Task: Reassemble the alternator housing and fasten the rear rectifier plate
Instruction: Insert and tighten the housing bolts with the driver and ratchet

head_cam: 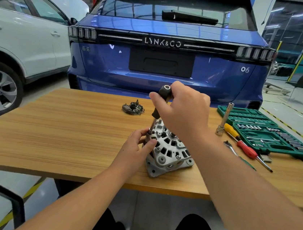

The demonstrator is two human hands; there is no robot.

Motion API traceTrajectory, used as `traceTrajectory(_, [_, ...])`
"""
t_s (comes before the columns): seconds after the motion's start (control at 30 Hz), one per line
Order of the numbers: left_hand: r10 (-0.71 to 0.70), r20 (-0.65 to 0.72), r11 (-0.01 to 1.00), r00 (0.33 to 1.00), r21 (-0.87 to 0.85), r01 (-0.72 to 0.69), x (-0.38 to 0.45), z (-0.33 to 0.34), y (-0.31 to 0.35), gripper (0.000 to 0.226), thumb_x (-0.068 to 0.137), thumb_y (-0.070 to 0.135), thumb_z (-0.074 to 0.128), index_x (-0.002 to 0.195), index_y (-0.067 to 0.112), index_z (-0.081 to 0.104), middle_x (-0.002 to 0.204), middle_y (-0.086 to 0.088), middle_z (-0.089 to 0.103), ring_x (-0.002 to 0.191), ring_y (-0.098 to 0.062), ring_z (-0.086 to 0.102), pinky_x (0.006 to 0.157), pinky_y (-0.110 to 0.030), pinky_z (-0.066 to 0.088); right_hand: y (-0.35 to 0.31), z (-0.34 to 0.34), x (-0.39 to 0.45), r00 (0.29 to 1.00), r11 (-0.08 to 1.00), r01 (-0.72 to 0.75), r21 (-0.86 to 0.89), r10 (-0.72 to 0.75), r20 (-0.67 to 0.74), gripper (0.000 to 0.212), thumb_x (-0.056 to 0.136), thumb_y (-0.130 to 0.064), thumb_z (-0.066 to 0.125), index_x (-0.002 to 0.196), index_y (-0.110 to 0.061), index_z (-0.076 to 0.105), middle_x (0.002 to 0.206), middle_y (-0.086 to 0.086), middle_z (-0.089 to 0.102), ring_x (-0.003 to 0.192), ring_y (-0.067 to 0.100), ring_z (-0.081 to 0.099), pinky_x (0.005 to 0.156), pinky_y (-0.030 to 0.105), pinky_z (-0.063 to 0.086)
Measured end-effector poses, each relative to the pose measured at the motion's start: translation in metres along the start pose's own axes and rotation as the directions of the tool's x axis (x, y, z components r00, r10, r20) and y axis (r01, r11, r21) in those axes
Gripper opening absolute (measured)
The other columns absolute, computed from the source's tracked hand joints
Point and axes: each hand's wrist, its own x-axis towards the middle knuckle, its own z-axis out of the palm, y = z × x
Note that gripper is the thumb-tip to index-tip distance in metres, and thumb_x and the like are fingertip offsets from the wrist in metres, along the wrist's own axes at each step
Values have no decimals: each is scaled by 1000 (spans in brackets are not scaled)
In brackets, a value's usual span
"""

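Observation:
The silver alternator housing (171, 151) stands on the wooden table (60, 132) near its front edge, its vented face tilted up. My right hand (183, 111) is closed around the black handle of a socket driver (163, 95) held nearly upright, its tip down at the housing's upper left rim. There my left hand (138, 143) pinches the driver's metal shaft and socket between its fingertips, resting against the housing. The dark rectifier plate (133, 108) lies apart, farther back on the table.
A green socket set case (269, 132) lies open at the right. Beside it are a long socket extension (223, 119), a yellow and red screwdriver (241, 144) and a ratchet (231, 147). A blue car stands behind the table, a white car at the left.

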Motion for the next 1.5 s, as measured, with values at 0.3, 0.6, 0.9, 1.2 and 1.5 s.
traceTrajectory(0.3, [-19,5,999,1000,-28,19,0,0,-1,30,95,42,64,116,59,51,126,28,59,113,17,54,89,-19,47,10,-15,11,962,997,-40,66,21,271,50,87,-72,53,73,-25,53,63,-9,56,61,10,52,56,32,39])
traceTrajectory(0.6, [-14,-3,999,1000,-35,14,-3,2,0,29,94,46,63,114,62,51,128,27,59,116,12,55,88,-19,48,3,-10,6,991,1000,-18,10,16,136,41,90,-53,57,66,-21,49,57,-7,50,57,13,47,56,32,33])
traceTrajectory(0.9, [-15,-20,999,1000,-49,14,-1,3,-3,46,93,44,64,137,39,53,131,21,61,120,7,56,95,-26,50,-9,7,-2,989,989,-139,55,141,-34,43,89,-46,58,58,-24,37,52,-11,42,53,9,40,71,37,37])
traceTrajectory(1.2, [-9,-6,997,1000,-82,8,-2,2,-2,31,96,39,65,117,58,55,126,26,62,120,6,56,96,-27,50,19,-13,5,940,930,-59,364,-71,333,17,91,-51,64,93,-37,54,85,-18,59,75,6,59,56,15,45])
traceTrajectory(1.5, [-19,-2,996,1000,-92,19,0,0,-1,32,96,37,67,119,55,56,127,24,63,119,5,57,102,-33,51,34,-12,25,865,877,-29,479,-218,452,10,89,-39,72,91,-45,64,92,-28,68,90,-9,61,74,20,41])
